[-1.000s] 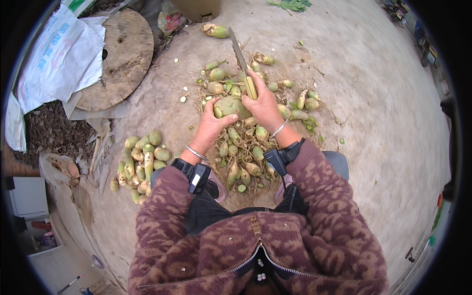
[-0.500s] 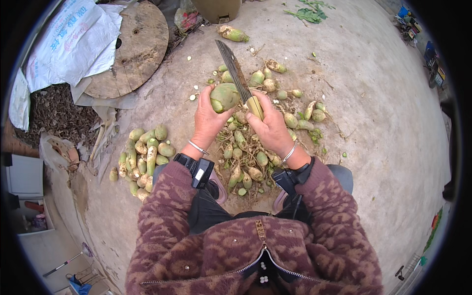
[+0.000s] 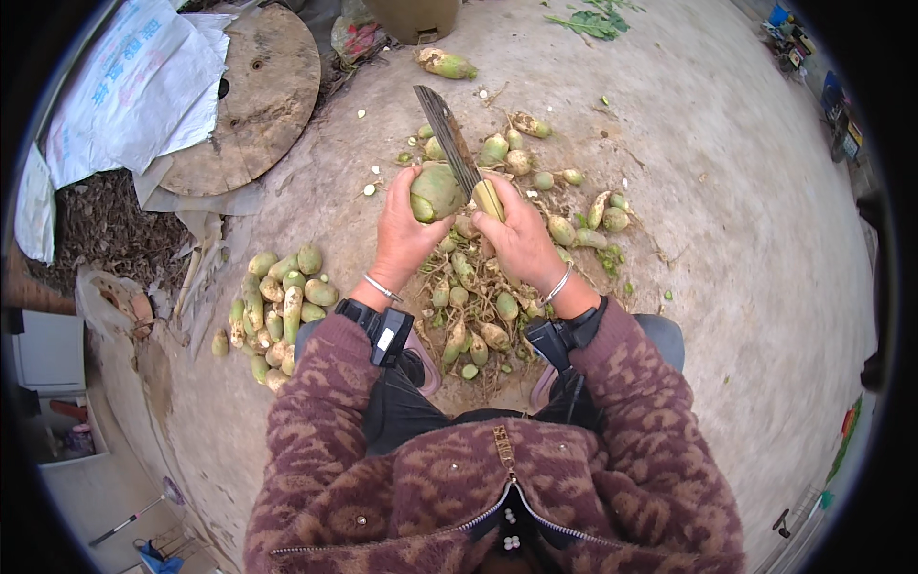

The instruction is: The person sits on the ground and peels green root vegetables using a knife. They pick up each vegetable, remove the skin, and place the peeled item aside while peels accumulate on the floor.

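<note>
My left hand (image 3: 404,232) grips a round green root vegetable (image 3: 435,191) held up in front of me. My right hand (image 3: 516,234) is closed on the pale handle of a large cleaver-like knife (image 3: 449,142), whose dark blade points up and away, resting against the vegetable's right side. Below both hands lies a scattered heap of untrimmed green roots (image 3: 478,297) with stringy rootlets on the bare ground. Both wrists carry a thin bangle and a black strapped device.
A tidier pile of green roots (image 3: 279,304) lies to my left. A round wooden disc (image 3: 253,91) and white sacks (image 3: 134,81) sit at upper left, a single root (image 3: 445,64) and a brown pot (image 3: 416,17) beyond. Dirt ground (image 3: 727,239) stretches right.
Both hands have lifted the root and knife higher from the heap. The blade has swung from lying over the pile to standing against the root's side.
</note>
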Available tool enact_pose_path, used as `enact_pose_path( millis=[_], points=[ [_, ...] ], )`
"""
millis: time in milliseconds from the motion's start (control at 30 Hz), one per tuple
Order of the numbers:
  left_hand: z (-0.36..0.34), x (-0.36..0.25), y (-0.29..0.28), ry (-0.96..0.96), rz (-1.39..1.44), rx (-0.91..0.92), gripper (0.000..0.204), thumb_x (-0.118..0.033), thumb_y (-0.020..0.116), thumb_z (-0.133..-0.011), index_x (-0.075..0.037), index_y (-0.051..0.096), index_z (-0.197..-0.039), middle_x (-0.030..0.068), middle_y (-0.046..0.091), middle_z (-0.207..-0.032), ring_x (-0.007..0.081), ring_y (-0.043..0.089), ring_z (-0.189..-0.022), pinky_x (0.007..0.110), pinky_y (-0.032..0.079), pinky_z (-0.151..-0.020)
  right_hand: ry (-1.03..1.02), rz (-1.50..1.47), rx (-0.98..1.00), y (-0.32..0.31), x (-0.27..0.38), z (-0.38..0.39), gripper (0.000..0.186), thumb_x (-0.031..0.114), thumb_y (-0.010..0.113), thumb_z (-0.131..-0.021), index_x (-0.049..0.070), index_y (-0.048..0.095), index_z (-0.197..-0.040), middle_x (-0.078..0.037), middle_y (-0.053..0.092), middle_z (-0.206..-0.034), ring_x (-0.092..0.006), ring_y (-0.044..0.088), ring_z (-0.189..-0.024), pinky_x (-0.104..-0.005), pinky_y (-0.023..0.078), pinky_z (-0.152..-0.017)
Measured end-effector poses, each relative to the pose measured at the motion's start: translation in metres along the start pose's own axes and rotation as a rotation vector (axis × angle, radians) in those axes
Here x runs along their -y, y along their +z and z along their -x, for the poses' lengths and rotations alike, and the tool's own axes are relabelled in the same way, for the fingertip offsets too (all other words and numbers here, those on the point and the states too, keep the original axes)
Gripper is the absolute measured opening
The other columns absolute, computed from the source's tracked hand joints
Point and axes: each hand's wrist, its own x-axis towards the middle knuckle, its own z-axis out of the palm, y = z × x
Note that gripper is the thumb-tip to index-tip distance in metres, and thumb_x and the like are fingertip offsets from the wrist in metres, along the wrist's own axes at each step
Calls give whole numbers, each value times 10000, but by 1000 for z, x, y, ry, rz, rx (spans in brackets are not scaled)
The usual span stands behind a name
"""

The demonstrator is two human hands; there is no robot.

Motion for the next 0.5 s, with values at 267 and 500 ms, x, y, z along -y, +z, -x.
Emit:
enact_pose_path(
  millis=[267,500],
  points=[
    [0,3,3,-116,246,39,807,-131,848,-652,-31,413,-1324,111,525,-1262,216,527,-1163,334,437,-991,23,-390,-105,-7,-29,-15,291,76,556,-855,19,503,-1134,-43,589,-769,-107,538,-528,-270,449,-465],
    [-4,7,-5,-188,487,-8,800,-103,824,-656,-45,394,-1329,123,514,-1262,232,509,-1188,331,416,-1010,144,-43,-396,-40,-40,-20,504,111,599,-842,60,440,-1317,-80,605,-832,-128,580,-613,-289,486,-534]
  ],
)
